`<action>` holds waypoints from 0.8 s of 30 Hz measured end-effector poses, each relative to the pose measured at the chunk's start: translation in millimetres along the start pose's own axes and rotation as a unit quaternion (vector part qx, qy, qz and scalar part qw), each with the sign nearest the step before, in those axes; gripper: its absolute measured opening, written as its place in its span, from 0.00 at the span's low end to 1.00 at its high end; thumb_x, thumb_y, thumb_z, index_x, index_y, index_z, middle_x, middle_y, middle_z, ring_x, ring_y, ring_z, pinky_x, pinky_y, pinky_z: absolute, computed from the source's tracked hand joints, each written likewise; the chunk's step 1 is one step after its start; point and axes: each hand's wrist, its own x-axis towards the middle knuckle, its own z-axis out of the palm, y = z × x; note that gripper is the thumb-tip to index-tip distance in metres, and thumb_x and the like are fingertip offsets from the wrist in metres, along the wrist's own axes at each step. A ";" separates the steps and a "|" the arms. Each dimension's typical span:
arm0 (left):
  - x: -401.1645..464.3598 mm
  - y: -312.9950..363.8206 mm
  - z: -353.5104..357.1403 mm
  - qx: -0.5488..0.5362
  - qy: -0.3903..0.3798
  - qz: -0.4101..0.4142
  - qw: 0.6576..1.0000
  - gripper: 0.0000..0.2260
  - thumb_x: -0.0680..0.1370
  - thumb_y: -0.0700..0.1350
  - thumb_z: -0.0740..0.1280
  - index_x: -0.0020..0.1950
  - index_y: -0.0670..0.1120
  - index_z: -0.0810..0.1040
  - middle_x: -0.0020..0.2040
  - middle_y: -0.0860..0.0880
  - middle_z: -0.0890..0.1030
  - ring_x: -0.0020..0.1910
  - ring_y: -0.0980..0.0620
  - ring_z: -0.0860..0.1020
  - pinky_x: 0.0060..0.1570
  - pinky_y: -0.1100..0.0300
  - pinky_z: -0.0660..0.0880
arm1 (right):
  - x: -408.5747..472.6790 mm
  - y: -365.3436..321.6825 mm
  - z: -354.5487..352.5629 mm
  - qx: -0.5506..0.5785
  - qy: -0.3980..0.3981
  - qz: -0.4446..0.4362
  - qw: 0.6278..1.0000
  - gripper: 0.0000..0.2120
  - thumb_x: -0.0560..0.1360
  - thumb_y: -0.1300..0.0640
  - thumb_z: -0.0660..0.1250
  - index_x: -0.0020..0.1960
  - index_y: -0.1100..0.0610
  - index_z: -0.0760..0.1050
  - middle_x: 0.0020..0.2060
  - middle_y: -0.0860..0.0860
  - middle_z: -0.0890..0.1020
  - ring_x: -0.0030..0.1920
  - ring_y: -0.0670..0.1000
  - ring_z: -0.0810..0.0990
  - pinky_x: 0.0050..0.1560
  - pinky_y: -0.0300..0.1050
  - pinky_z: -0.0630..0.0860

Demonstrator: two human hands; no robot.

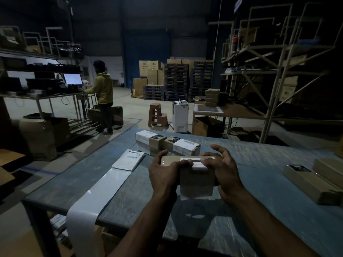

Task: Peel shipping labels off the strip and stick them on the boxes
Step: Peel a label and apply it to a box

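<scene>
Both hands on box (187,164) at mid-table (278,201) — left hand (165,175) grips its left end, steadying; right hand (220,169) fingers curled, pressing label (196,182) over near face. Spent strip (104,190) left of box; labelled boxes (167,143) just behind.

No readable text anywhere. Barcode and print lines on the label sheet (129,158) lying on the tabletop (259,164), too small to read. Same on the labelled boxes (167,143) behind: barcode visible, characters blurred. Logo marks on the far stacked cartons (145,66), illegible. Monitor (73,79) glows, content unreadable.
</scene>
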 end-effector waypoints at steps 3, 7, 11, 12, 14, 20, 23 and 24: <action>1.0 -1.9 0.7 -0.005 0.011 -0.005 1.000 0.32 0.64 0.40 0.84 0.65 0.53 0.80 0.61 0.48 0.80 0.59 0.46 0.79 0.46 0.48 0.85 | -2.3 1.0 1.4 -0.011 0.010 0.000 1.000 0.20 0.77 0.65 0.71 0.63 0.46 0.74 0.51 0.52 0.86 0.54 0.58 0.85 0.54 0.59 0.81; 5.4 1.3 -1.7 0.044 -0.032 -0.013 0.998 0.14 0.75 0.42 0.76 0.60 0.51 0.81 0.57 0.47 0.83 0.52 0.50 0.83 0.36 0.60 0.81 | -2.4 -6.7 -2.5 -0.026 0.041 0.011 0.999 0.09 0.83 0.61 0.65 0.58 0.48 0.77 0.51 0.56 0.86 0.49 0.55 0.85 0.46 0.53 0.82; 3.2 10.0 -3.8 0.102 -0.109 0.010 0.989 0.07 0.79 0.49 0.74 0.55 0.49 0.84 0.55 0.47 0.85 0.53 0.52 0.84 0.48 0.58 0.79 | -1.3 -22.1 -5.0 -0.055 0.006 0.051 0.997 0.10 0.80 0.47 0.70 0.58 0.50 0.80 0.47 0.54 0.87 0.46 0.55 0.87 0.43 0.52 0.84; 1.6 12.2 -4.0 0.118 -0.129 0.018 0.985 0.10 0.77 0.52 0.76 0.54 0.49 0.85 0.54 0.48 0.86 0.53 0.52 0.84 0.49 0.57 0.80 | -2.5 -24.1 -4.6 -0.075 -0.007 0.052 0.996 0.12 0.78 0.44 0.72 0.57 0.50 0.81 0.48 0.53 0.87 0.47 0.54 0.87 0.45 0.52 0.84; -1.3 14.9 -4.8 0.125 -0.168 0.017 0.978 0.13 0.72 0.55 0.80 0.51 0.49 0.86 0.50 0.51 0.87 0.51 0.53 0.85 0.50 0.55 0.81 | -7.4 -25.0 -3.9 -0.112 -0.028 0.035 0.993 0.14 0.74 0.44 0.77 0.55 0.50 0.82 0.48 0.52 0.87 0.46 0.51 0.86 0.43 0.48 0.84; 2.8 10.6 -9.2 0.148 -0.169 0.018 0.974 0.08 0.71 0.44 0.82 0.48 0.48 0.87 0.46 0.48 0.88 0.50 0.49 0.87 0.52 0.53 0.84 | -8.6 -13.4 -8.6 -0.206 -0.016 0.012 0.978 0.11 0.76 0.54 0.75 0.56 0.43 0.80 0.53 0.50 0.84 0.54 0.53 0.83 0.56 0.57 0.82; 7.3 12.2 -10.4 0.140 -0.149 0.016 0.979 0.06 0.73 0.40 0.77 0.46 0.51 0.88 0.48 0.46 0.88 0.51 0.46 0.87 0.58 0.45 0.83 | -7.2 -13.1 -7.8 -0.171 -0.005 0.053 0.984 0.08 0.80 0.59 0.69 0.55 0.46 0.80 0.53 0.54 0.85 0.53 0.57 0.83 0.50 0.57 0.84; 7.0 14.6 -11.6 0.135 -0.155 0.016 0.979 0.07 0.74 0.40 0.76 0.49 0.51 0.87 0.52 0.44 0.88 0.53 0.45 0.86 0.58 0.45 0.83 | -6.6 -15.3 -7.6 -0.160 0.000 0.071 0.985 0.08 0.81 0.59 0.67 0.55 0.48 0.80 0.52 0.55 0.84 0.50 0.57 0.83 0.42 0.51 0.82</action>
